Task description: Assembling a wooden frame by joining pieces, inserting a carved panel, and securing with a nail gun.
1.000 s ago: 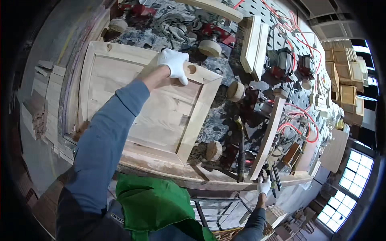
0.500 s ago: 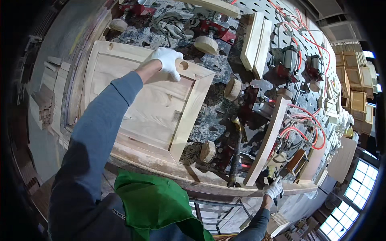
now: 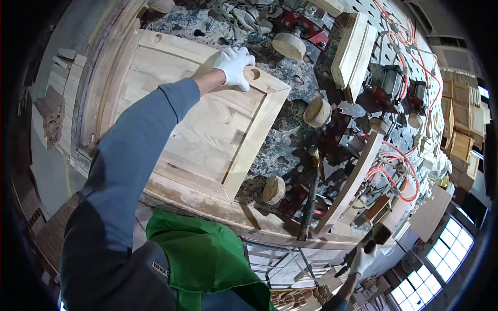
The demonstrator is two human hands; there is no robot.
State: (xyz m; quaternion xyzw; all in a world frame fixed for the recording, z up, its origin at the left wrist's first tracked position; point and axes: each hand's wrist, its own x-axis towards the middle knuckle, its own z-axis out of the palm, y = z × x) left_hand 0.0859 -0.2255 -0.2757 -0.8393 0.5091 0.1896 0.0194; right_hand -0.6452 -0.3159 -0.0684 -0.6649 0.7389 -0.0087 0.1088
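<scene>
A pale wooden cabinet door (image 3: 199,111) lies on the worktop at the left, with a round hinge hole near each end of its far rail. My gloved left hand (image 3: 233,66) grips that rail beside the right-hand hole, thumb and fingers bent at its edge. Off the bench's front edge at the right, my gloved right hand (image 3: 364,260) is closed round a dark, gun-shaped tool (image 3: 377,236). The tool is tilted, its blocky head up toward the bench; its exact kind is unclear. A hammer (image 3: 309,194) with a dark handle lies right of the door.
Round wooden pads (image 3: 317,112) on red clamps stand around the door. A wooden bar (image 3: 353,181) lies beyond the hammer. Two wood strips (image 3: 354,57) lie at the back, near pneumatic cylinders (image 3: 390,81) and red air hoses (image 3: 402,155). Crumpled grey cloth (image 3: 244,16) lies behind the door.
My right hand has moved outward and down past the bench edge, and the dark tool now shows in it. My left hand stays on the door rail. The whole view has shifted slightly.
</scene>
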